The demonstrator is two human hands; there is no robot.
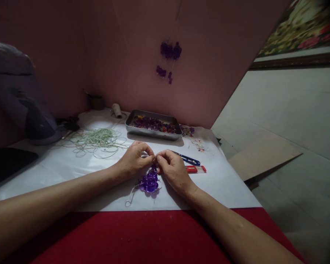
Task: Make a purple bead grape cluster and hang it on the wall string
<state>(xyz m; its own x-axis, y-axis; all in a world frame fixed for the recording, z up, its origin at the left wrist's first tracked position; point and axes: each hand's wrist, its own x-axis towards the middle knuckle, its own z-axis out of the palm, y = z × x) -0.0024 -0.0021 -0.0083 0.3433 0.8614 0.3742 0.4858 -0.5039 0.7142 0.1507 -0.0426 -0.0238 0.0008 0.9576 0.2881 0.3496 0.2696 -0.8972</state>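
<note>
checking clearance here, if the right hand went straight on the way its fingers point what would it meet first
Most likely the left hand: the right hand points left, fingertips pinched right against the left's, just above the purple translucent bead cluster. Nothing shows between them.

Head cam faces fwd/down, close over hands [134, 161], table [222, 183].

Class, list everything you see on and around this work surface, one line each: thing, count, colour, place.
bead cluster: one, purple, below the fingertips
tray: one, silver, beyond the bead cluster
cord tangle: one, pale green, left of the tray
snips: one, blue-handled, right of the bead cluster
red stick: one, red, beside the snips
hanging beads: several bunches, purple, on the wall
left hand: one, bare, pinching the cluster's top
right hand: one, bare, pinching the cluster's top
</note>
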